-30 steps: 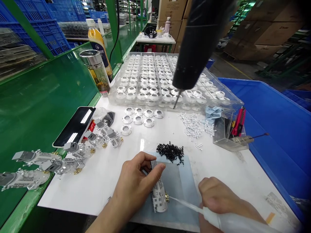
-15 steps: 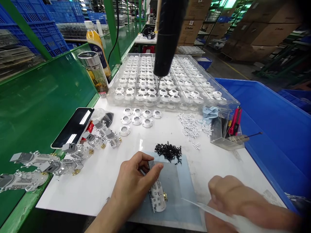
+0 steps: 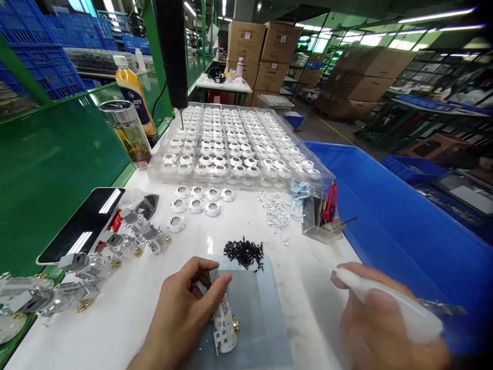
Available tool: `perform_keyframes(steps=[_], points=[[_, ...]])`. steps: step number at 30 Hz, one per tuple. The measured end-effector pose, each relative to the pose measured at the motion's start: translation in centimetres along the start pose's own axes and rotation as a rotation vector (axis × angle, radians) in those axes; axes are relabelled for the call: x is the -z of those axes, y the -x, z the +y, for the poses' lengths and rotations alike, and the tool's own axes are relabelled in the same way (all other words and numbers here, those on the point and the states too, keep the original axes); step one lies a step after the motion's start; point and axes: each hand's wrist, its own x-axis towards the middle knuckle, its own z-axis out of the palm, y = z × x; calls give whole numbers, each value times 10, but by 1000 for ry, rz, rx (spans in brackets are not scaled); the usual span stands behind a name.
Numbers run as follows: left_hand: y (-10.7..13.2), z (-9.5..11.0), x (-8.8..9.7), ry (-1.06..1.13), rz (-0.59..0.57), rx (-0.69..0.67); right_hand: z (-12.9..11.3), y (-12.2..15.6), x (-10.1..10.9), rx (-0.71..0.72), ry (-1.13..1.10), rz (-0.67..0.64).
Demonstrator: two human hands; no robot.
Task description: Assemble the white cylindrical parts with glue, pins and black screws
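Observation:
My left hand (image 3: 183, 306) is closed around a small white and grey model tower (image 3: 224, 329) with a gold piece on its side. The tower lies tilted over a light-blue mat (image 3: 265, 318), its upper part partly hidden by my thumb and fingers. My right hand (image 3: 375, 324), smeared by motion, grips a white squeeze bottle (image 3: 400, 308) with a thin nozzle pointing up and left, apart from the tower. Just beyond the mat's far edge is a pile of small black pins (image 3: 244, 252).
Several similar model towers (image 3: 77, 277) stand at left beside a phone (image 3: 82, 223). White rings (image 3: 196, 205) and small white pins (image 3: 275, 210) lie ahead, before clear trays (image 3: 239, 177). A hanging screwdriver (image 3: 175, 56), tool box (image 3: 321, 231) and blue bin (image 3: 354, 205) surround the table.
The view has turned right and up, so the table things appear farther left. My right hand has moved the squeeze bottle away from the tower and tipped its nozzle upward. My left hand keeps its hold.

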Motion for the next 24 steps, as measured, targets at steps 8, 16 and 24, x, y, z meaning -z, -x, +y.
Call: perform_keyframes(steps=[8, 16, 24], points=[[-13, 1, 9, -393, 19, -121, 22, -3, 28, -216, -20, 42], [-25, 31, 16, -502, -27, -268, 41, -6, 54, -613, -281, -7], [-68, 133, -111, -687, -205, -571, 43, -5, 49, -815, -510, 90]])
